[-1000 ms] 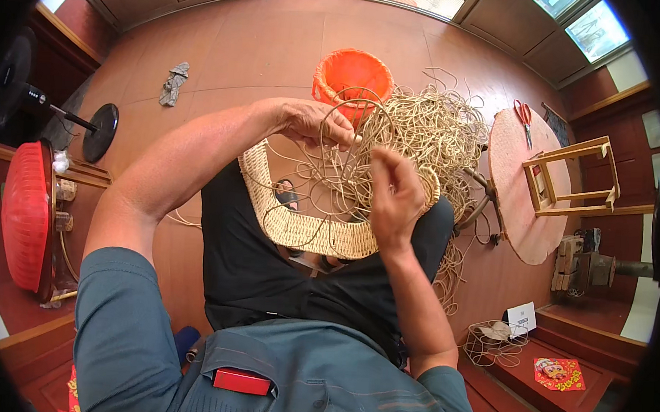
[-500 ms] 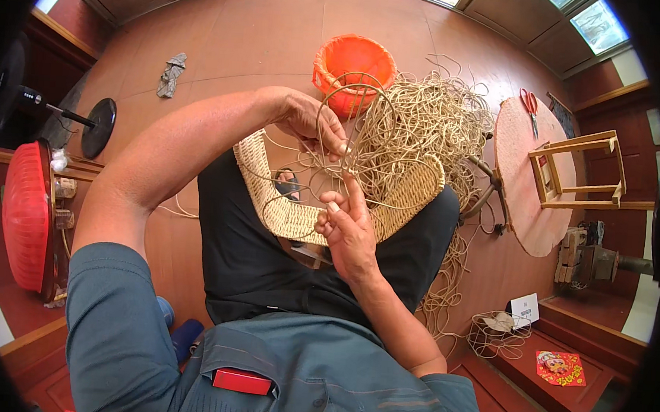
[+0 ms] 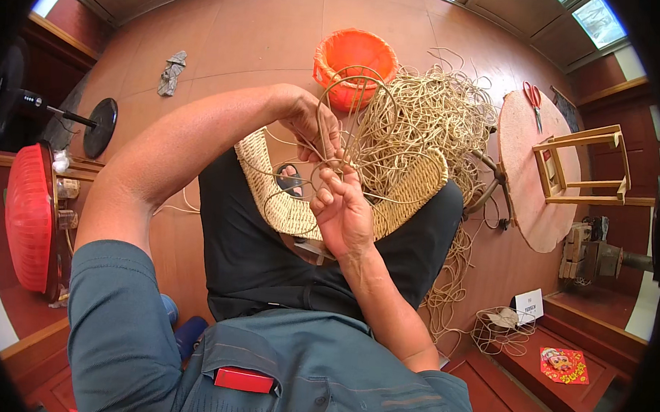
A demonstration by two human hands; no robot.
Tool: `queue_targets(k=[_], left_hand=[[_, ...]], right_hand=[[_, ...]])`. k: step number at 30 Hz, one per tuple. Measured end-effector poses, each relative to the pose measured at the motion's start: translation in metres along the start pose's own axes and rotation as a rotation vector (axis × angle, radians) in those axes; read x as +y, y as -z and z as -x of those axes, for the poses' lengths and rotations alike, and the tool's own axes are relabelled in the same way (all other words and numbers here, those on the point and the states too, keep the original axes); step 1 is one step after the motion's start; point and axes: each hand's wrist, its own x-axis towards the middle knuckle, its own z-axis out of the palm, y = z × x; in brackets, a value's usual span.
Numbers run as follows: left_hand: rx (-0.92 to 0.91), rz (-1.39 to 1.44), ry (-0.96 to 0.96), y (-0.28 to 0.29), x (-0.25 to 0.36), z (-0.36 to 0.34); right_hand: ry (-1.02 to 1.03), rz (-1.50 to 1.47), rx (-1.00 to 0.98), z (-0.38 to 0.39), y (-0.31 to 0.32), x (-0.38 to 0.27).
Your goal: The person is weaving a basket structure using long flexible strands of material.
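Right of upper centre in the frame spreads a heap of tan cord (image 3: 438,130), with a curved woven band (image 3: 292,217) at mid-frame, just below it. An orange bucket (image 3: 342,51) stands at top centre. Near the middle, the left hand (image 3: 313,127) pinches thin looped strands (image 3: 362,67); the right hand's (image 3: 347,216) fingers curl narrowly beside them, their grip impossible to tell.

Reddish-brown floor (image 3: 264,42), crumpled grey rag (image 3: 172,73) at left, orange bucket (image 3: 326,75) ahead, tan cord (image 3: 433,114) strewn at right
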Motion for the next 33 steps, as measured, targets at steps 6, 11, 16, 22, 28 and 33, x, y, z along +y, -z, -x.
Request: queue_targets(k=[6,11,16,22,28,33], left_hand=[[0.243,-0.202,-0.133,-0.021,0.026,0.018],[0.986,-0.524,-0.335,-0.027,0.011,0.044],[1.682,-0.486,-0.387,-0.129,0.031,0.06],[1.454,-0.378,-0.309,-0.203,0.014,-0.022],[1.491,-0.134,-0.391,-0.217,0.009,-0.038],[1.289,0.059,-0.427,-0.227,0.016,-0.009]], right_hand=[[0.143,0.133,0.204,0.0,-0.009,0.01],[0.11,0.219,0.22,0.012,-0.001,0.009],[0.094,0.453,0.279,0.034,0.011,-0.002],[0.013,0.915,0.289,0.085,0.026,0.002],[-0.473,0.84,0.209,0.143,0.037,-0.027],[0.348,2.026,0.088,0.153,-0.004,-0.059]])
